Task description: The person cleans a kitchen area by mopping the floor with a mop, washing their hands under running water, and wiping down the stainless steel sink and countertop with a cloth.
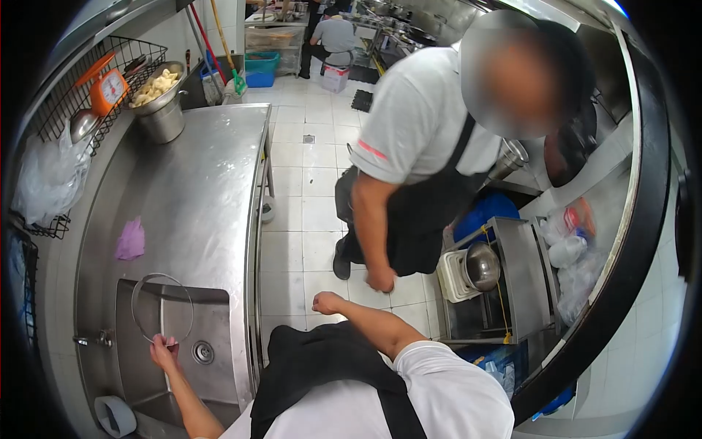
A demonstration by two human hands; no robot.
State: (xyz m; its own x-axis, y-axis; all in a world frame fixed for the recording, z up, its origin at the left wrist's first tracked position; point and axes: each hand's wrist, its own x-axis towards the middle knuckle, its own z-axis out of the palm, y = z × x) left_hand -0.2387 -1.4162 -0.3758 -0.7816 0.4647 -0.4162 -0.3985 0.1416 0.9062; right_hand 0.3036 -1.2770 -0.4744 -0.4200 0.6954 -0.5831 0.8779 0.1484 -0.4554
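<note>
1. My left grip (165,354) is closed on the near edge of a thin, round, pale ring-shaped piece (193,311). I cannot tell whether clear material fills its middle.
2. I hold that ring over the rectangular stainless-steel sink basin (139,373), tilted up, its far edge reaching across the basin's far rim.
3. My right grip (328,302) is off to the right, beyond the basin and over the white tiled floor (284,252). Its fingers are curled; I cannot tell whether they hold anything.
4. Just to the far right of it hangs the hand (381,279) of a co-worker in a white shirt and black apron (417,227). The two hands look near each other.
5. In the basin's floor, right of my left grip, sits a round metal drain (203,353); a metal tap (93,339) is at the left.
6. On the stainless-steel bench (197,161), beyond the basin, lies a crumpled purple cloth-like piece (131,240).
7. At the bench's far left end stands a tall metal pot (164,126), with a metal bowl of pale yellowish chunks (156,88) above it.
8. An orange dial scale (109,91) is left of the pot, by a black wire rack (55,121).
</note>
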